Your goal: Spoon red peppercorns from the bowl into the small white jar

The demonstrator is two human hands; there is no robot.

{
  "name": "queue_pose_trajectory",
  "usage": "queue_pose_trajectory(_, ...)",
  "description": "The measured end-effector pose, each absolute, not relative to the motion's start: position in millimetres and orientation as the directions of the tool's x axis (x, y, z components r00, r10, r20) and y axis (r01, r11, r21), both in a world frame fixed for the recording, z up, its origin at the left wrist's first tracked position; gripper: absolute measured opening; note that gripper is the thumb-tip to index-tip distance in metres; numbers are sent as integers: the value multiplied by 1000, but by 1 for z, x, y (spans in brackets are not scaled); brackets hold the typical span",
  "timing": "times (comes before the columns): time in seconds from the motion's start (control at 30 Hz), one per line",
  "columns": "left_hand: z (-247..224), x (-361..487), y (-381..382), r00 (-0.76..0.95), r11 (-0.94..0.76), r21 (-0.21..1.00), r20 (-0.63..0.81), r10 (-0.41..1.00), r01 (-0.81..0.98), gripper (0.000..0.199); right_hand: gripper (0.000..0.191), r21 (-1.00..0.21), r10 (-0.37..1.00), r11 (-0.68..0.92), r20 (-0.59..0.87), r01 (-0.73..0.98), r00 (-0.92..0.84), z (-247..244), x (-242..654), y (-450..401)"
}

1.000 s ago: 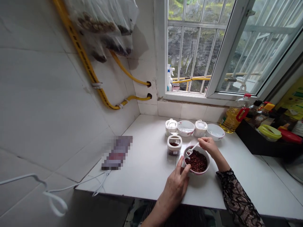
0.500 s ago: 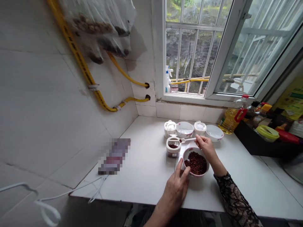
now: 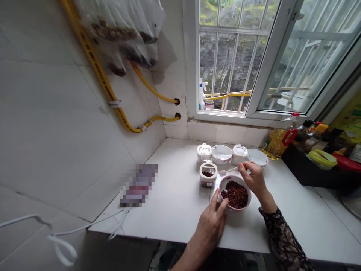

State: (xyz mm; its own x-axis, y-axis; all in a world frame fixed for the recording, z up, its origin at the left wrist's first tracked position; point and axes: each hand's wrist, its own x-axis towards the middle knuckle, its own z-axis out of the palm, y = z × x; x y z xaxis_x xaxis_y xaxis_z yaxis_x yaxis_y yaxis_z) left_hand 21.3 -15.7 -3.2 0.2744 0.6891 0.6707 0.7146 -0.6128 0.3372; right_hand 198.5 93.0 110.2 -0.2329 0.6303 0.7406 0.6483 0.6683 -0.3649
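Note:
My right hand [image 3: 254, 178] pinches the handle of a small white spoon [image 3: 229, 170], its scoop end pointing left between the jar and the bowl. Below it stands a white bowl [image 3: 248, 201] with a pinkish rim, holding dark red dried grains that look like Sichuan peppercorns [image 3: 236, 195]. Thumb and fingers of my left hand [image 3: 211, 222] grip the bowl's left side. Just left of the spoon sits a clear seasoning jar [image 3: 208, 182] with a white top, its lid raised, with some of the same dark red grains inside.
Behind are two more white-lidded jars [image 3: 204, 154] [image 3: 240, 153] and two white bowls [image 3: 221, 160] [image 3: 257, 162]. An oil bottle [image 3: 278, 141] and a black box of condiments [image 3: 301, 165] stand right. A blurred-out flat object [image 3: 139, 186] with a white cable [image 3: 117, 224] lies left.
My right hand has moved slightly right and down, drawing the spoon away from the jar's opening. Dark grains showed in the scoop before; now it looks pale. My left hand stays at the bowl.

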Motion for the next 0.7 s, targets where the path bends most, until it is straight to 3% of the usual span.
queue_pose_trajectory(0.13, -3, 21, -16, 269, -606, 332, 673, 689, 723, 52, 43, -472, 803, 548, 528, 691, -276, 110, 216, 99)
queue_pose_trajectory(0.33, 3, 20, -17, 252, -603, 375, 662, 706, 704, 41, 43, -490, 854, 519, 330, 700, -402, 102, 198, 95)
queue_pose_trajectory(0.47, 7, 17, -19, 230, -576, 417, 633, 739, 703, 31, 43, -603, 859, 500, 252, 622, -446, 97, 191, 92)
queue_pose_trajectory(0.7, 8, 16, -19, 210, -572, 416, 648, 732, 707, 26, 42, -762, 929, 335, 167, 554, -331, 98, 197, 97)
